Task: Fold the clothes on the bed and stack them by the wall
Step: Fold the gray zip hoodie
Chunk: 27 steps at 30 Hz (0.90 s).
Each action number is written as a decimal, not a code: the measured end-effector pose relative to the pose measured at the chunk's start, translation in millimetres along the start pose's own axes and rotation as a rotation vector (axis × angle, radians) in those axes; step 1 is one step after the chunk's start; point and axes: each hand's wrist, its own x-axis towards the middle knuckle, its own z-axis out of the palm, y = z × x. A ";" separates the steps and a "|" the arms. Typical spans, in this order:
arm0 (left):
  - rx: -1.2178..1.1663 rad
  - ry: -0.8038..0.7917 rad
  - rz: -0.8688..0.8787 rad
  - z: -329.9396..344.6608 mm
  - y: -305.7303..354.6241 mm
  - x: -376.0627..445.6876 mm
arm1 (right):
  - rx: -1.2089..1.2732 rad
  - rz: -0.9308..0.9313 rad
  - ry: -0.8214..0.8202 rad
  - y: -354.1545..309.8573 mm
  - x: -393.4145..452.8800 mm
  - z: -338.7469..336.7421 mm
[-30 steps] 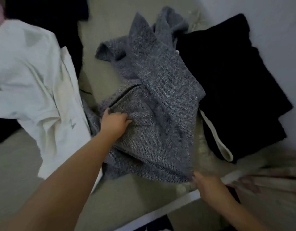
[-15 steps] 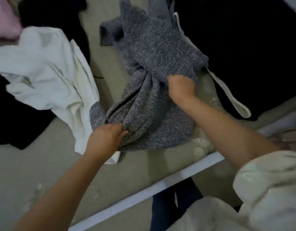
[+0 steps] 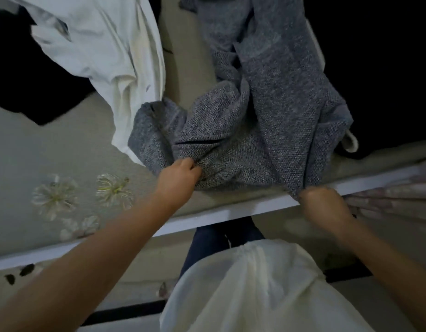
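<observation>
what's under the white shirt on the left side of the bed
A black garment sticks out from beneath the white shirt on its left, lying on the bedsheet. The shirt's lower edge overlaps the grey knit garment. Whatever else lies beneath is covered.

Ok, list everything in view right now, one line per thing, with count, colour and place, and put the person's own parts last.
grey knit garment: one, speckled grey, bed centre, near edge gripped by both hands
white garment: one, white, upper left, beside the grey knit
black clothing: one heap, black, far left, partly under the white garment
dark clothes: count unclear, black with a white strip, upper right
bed sheet: one, pale beige with flower print, under everything
left hand: one, pinches the knit's hem
right hand: one, grips the knit's right corner
</observation>
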 end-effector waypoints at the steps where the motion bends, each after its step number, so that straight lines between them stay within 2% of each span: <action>1: 0.021 -0.010 -0.006 2.1 7.9 -5.0 | -0.050 0.024 -0.112 6.2 -2.7 0.6; 3: 0.085 -0.101 -0.037 6.8 19.4 -6.4 | -0.079 0.052 -0.256 16.8 -4.4 -1.7; 6: 0.170 -0.317 -0.005 16.7 28.8 3.3 | -0.062 0.060 -0.324 14.7 -0.8 -9.8; 7: 0.161 -0.326 0.005 12.6 33.0 4.1 | -0.005 0.045 -0.264 11.5 0.7 -11.5; 9: 0.112 -0.253 -0.026 7.0 28.3 15.0 | 0.164 -0.028 0.047 2.0 11.6 -20.6; 10: 0.094 -0.180 -0.063 1.4 23.1 23.0 | 0.175 -0.066 0.196 -3.5 25.1 -27.1; 11: 0.065 -0.133 -0.080 -11.1 17.1 28.9 | 0.096 -0.092 0.269 -10.4 43.1 -29.6; 12: 0.020 -0.056 -0.095 -14.8 13.1 30.5 | 0.010 -0.058 0.264 -19.5 57.9 -32.3; 14: 0.049 0.025 0.073 -52.3 43.4 113.4 | -0.007 0.276 0.128 28.0 92.1 -52.4; 15: 0.057 0.029 0.065 -55.7 40.4 110.7 | -0.076 0.277 0.054 20.8 102.6 -47.4; 17: 0.094 0.017 0.057 -56.7 33.3 109.4 | -0.073 0.232 0.007 16.9 111.6 -43.1; 18: 0.099 0.013 0.049 -52.6 28.0 106.0 | -0.042 0.208 0.052 17.8 108.4 -44.0; 20: 0.091 -0.001 0.020 -50.4 19.3 99.6 | -0.010 0.125 0.301 27.8 91.2 -41.0; 21: 0.091 -0.010 0.016 -51.7 14.9 99.7 | 0.008 0.144 0.443 39.6 82.1 -40.5; 22: 0.097 -0.007 0.005 -54.0 9.5 105.8 | 0.057 0.220 0.491 56.1 72.8 -39.9; 23: 0.090 0.012 0.005 -57.2 4.5 116.9 | 0.104 0.307 0.418 77.1 64.1 -36.9; 26: 0.116 0.049 0.060 -73.4 12.5 161.4 | 0.045 0.714 -0.159 137.1 16.1 -14.1; 27: 0.127 0.073 0.083 -79.4 22.1 179.6 | 0.042 0.767 -0.283 147.7 -3.3 -5.5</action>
